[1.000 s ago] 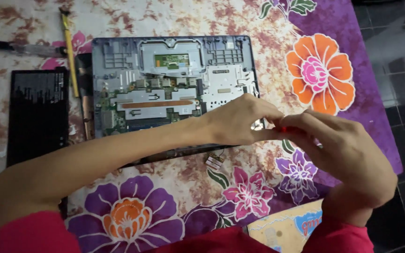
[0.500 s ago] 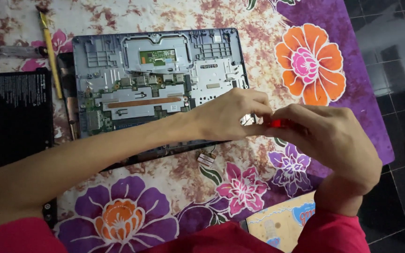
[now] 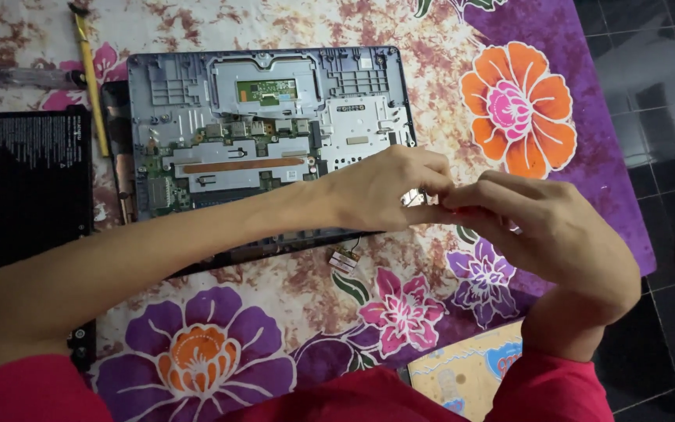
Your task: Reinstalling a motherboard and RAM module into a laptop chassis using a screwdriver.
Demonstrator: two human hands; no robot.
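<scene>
Both hands (image 3: 431, 199) pinch a small metal part (image 3: 413, 198) beside opened laptop (image 3: 267, 133).

Red short sleeves on both arms, bare forearms, bare hands, left hand (image 3: 380, 191), right hand (image 3: 548, 234)

1. a home, set up for a bit of repair work rather than a fitted workshop.
2. the work surface is covered by a floral cloth (image 3: 509, 109), purple and cream with big orange and pink flowers, the sort spread over household furniture.
3. dark glossy floor tiles (image 3: 650, 101) show just past the cloth's right edge, as in a living space.
4. an opened laptop (image 3: 267, 141) lies on the cloth with its board bare, a black battery (image 3: 39, 184) beside it.
5. the tools are few and loose: a yellow-handled tool (image 3: 89, 78) and a clear-handled screwdriver (image 3: 25, 76) lie straight on the cloth.
</scene>
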